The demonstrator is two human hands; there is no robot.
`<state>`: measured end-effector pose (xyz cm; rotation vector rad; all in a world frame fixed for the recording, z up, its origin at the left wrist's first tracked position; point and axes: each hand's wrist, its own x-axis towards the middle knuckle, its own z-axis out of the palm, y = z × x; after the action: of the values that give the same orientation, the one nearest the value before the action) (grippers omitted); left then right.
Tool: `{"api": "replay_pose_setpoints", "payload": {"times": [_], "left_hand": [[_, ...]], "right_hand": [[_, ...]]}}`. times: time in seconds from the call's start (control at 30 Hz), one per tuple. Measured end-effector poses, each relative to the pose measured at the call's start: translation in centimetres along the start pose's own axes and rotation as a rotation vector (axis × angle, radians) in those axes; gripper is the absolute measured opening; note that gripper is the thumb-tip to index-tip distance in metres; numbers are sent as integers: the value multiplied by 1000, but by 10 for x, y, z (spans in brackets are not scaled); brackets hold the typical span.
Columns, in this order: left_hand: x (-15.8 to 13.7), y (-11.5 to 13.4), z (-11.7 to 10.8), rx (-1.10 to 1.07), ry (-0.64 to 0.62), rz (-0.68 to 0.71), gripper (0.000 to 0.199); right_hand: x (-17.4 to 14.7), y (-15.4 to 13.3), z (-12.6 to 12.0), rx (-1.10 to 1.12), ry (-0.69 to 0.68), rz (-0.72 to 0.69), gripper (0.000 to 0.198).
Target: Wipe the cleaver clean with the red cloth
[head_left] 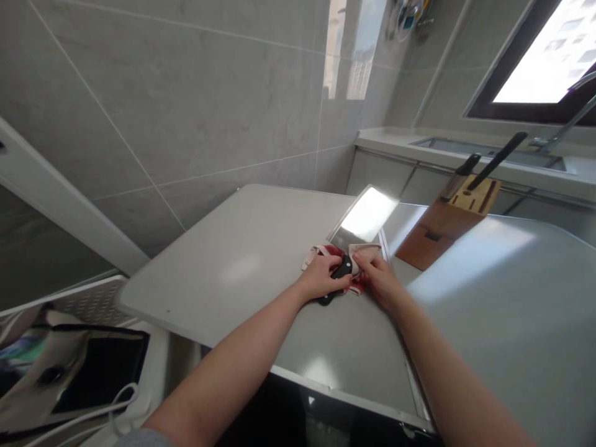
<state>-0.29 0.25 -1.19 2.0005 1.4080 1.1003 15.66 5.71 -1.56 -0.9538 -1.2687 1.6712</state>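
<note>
My left hand (pixel 322 277) is closed around the black handle of a cleaver (pixel 367 214). Its broad, shiny blade points away from me, tilted to the right above the table. A red and cream cloth (pixel 365 251) is bunched around the base of the blade and the handle. My right hand (pixel 378 278) pinches the cream part of this cloth between thumb and fingers. Some of the cloth also shows beyond my left fingers, and its underside is hidden by both hands.
Both hands are over a glossy, light grey table (pixel 218 267) with a seam. A wooden knife block (pixel 433 230) with black-handled tools stands at the right. Behind are a counter with a sink (pixel 488 151) and a tiled wall. A bag (pixel 93 366) lies at lower left.
</note>
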Motion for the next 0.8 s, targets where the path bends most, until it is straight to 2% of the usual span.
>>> {"api": "replay_pose_setpoints", "payload": {"times": [0.8], "left_hand": [[0, 2, -2, 10, -22, -11, 29]], "right_hand": [[0, 2, 0, -59, 19, -17, 35]]}}
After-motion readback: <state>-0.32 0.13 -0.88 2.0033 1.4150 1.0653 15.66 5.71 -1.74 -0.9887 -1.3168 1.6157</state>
